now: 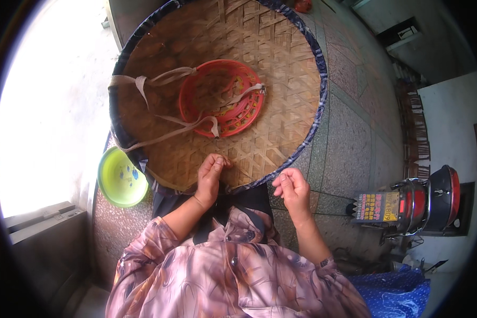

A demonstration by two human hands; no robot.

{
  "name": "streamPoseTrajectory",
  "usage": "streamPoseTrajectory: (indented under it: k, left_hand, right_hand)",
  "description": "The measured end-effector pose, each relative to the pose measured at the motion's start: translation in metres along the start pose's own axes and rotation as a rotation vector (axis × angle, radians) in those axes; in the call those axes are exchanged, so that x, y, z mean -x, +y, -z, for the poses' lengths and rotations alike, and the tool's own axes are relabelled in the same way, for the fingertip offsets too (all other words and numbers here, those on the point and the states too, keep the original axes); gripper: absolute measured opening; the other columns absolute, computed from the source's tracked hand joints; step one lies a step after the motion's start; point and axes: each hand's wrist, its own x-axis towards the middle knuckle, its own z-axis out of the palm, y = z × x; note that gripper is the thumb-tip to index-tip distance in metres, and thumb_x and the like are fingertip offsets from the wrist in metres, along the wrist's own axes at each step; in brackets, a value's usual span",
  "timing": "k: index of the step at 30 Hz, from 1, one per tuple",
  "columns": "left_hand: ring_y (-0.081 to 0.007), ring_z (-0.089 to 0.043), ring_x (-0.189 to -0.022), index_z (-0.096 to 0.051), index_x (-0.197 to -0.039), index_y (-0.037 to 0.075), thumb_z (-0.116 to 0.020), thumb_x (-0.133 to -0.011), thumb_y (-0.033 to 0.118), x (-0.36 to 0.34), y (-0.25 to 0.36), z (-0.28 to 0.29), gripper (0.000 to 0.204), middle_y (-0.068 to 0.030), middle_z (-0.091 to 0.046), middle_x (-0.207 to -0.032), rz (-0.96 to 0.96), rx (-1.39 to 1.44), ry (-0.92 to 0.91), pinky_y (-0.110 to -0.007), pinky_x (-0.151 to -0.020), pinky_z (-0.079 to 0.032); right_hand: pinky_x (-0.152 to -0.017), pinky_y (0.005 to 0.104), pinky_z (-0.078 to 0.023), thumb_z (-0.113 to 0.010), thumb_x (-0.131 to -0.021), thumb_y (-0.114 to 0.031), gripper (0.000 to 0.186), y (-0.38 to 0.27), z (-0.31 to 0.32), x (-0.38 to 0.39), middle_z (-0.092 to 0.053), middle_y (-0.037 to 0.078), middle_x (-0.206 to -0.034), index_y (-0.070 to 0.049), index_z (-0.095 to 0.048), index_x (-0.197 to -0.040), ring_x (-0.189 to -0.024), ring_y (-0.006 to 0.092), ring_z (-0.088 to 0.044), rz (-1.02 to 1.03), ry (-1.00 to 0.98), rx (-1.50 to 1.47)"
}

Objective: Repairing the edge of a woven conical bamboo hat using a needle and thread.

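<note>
A large round woven bamboo tray (291, 79), its rim bound in dark blue patterned cloth, rests over my lap. On it lies a red plastic openwork basket (184, 100), with pale cloth straps (167, 137) running from it to the tray's left rim. Over the tray's near part, my left hand (211, 174) is closed, thumb against fingertips. My right hand (293, 191) is also closed, fingers curled against the thumb, just beside the tray's near right rim. Anything pinched in either hand is too small to make out.
A yellow-green plastic basin (111, 185) stands left of the tray, by a bright opening. At the right is the rear of a motorcycle (413, 204) with a yellow plate. Blue dotted fabric (397, 291) lies at the lower right. Stone-patterned floor (350, 127) extends rightward.
</note>
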Motion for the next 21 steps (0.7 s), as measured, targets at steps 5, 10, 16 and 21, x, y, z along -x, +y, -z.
streamPoseTrajectory:
  k: [5, 10, 16, 21]
  left_hand:
    - [-0.0193, -0.057, -0.096, -0.057, -0.100, 0.004, -0.053, -0.107, 0.018, -0.001, -0.003, 0.001, 0.016, -0.0072, -0.060, -0.097, -0.020, 0.195, 0.020, -0.035, -0.097, -0.044]
    - [-0.0174, -0.058, -0.098, -0.058, -0.102, 0.003, -0.053, -0.108, 0.017, 0.000, -0.005, 0.004, 0.016, -0.0074, -0.062, -0.099, -0.061, 0.246, 0.012, -0.033, -0.098, -0.045]
    - [-0.0145, -0.057, -0.102, -0.044, -0.130, 0.001, -0.066, -0.101, 0.025, 0.010, 0.016, -0.013, 0.044, -0.0069, -0.060, -0.108, -0.022, -0.226, -0.153, -0.032, -0.095, -0.046]
    - [-0.0366, -0.056, -0.097, -0.063, -0.098, 0.006, -0.078, -0.079, 0.016, 0.008, 0.024, -0.022, 0.026, -0.0145, -0.059, -0.100, -0.388, -1.006, -0.377, -0.044, -0.087, -0.047]
  right_hand:
    - [-0.058, 0.0251, -0.055, -0.055, -0.105, -0.014, 0.013, -0.022, -0.028, -0.017, -0.067, 0.018, -0.126, -0.003, -0.058, -0.112, -0.075, 0.0187, -0.074, -0.092, -0.234, -0.378]
    - [-0.066, 0.0265, -0.057, -0.057, -0.105, -0.015, 0.014, -0.019, -0.048, -0.046, -0.068, 0.015, -0.119, -0.003, -0.058, -0.111, -0.079, 0.0193, -0.074, -0.243, -0.573, -0.394]
    - [-0.073, 0.0296, -0.054, -0.063, -0.101, -0.009, 0.008, -0.025, -0.027, -0.063, -0.063, 0.004, -0.082, -0.002, -0.062, -0.104, -0.074, 0.0150, -0.063, -0.197, -0.393, -0.727]
    - [-0.079, 0.0351, -0.055, -0.061, -0.101, -0.008, 0.006, -0.019, -0.019, -0.060, -0.058, 0.003, -0.079, -0.003, -0.061, -0.103, -0.072, 0.0132, -0.057, -0.122, -0.417, -0.781]
